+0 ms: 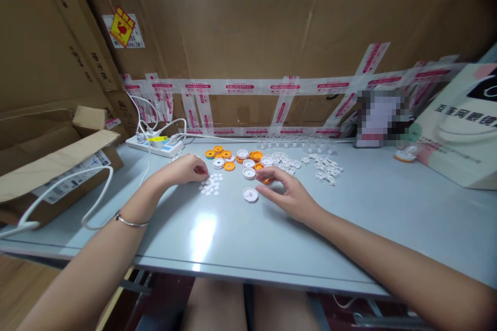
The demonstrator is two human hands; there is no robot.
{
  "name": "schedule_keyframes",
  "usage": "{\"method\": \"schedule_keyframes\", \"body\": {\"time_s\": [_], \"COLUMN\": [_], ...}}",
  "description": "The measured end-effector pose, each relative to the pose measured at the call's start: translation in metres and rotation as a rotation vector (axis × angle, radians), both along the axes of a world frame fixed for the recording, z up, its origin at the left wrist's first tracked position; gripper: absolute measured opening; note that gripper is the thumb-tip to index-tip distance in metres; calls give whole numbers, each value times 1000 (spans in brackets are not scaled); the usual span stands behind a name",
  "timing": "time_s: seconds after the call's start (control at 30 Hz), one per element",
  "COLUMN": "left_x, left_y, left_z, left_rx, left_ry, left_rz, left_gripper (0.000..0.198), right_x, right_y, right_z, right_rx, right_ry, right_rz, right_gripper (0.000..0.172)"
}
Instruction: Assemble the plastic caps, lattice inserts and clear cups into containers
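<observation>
My left hand [191, 168] is closed in a pinch at the upper left of a scatter of small white discs [212, 186]; whatever is between the fingertips is too small to make out. Just right of a white round cap-like piece [250, 195] with a small part in its middle, my right hand [290, 194] is held with thumb and fingers apart. Its fingertips come close to several white and orange round pieces [249, 172]. More orange rings [229, 166] lie beyond the discs.
Small white plastic parts [328, 168] lie to the right, with clear domed pieces [297, 143] behind. A power strip [155, 146] with white cables and an opened carton [58, 165] stand left. A blurred phone-like object [376, 119] and a printed bag [462, 129] are at right.
</observation>
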State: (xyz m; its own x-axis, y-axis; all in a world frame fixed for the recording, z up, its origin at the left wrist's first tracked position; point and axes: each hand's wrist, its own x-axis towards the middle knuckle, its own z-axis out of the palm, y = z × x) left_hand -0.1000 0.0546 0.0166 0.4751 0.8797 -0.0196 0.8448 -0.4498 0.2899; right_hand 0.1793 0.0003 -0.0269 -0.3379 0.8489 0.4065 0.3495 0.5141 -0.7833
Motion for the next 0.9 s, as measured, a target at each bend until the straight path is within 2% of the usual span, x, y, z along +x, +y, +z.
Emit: {"method": "schedule_keyframes", "body": {"time_s": [0.07,0.17,0.27,0.33,0.4,0.57,0.67,0.8,0.9], "left_x": [5,26,56,73,84,88,85,76,68], "left_y": [-2,-15,-34,-45,-53,-57,-54,-49,-47], "left_z": [0,0,-2,-5,-7,-13,-14,-14,-16], "left_rx": [45,104,185,204,186,169,170,204,194], "left_ry": [-30,-171,-562,-684,-720,-744,-700,-494,-346], "left_rz": [23,4,-124,-174,-209,-176,-199,-316,-372], "left_gripper": [17,19,14,10,7,4,6,12,16], "right_x": [0,-1,-3,-4,-5,-7,-5,-1,3], "right_y": [0,-2,-6,-7,-7,-5,-3,6,13], "right_z": [3,6,7,7,5,1,0,-4,-9], "right_rx": [56,164,256,287,296,256,214,134,106], "right_ry": [47,91,82,87,102,114,93,10,-85], "right_rz": [-53,-83,-29,-12,3,53,27,-32,-21], "right_gripper": [20,14,14,16,14,10,8,8,7]}}
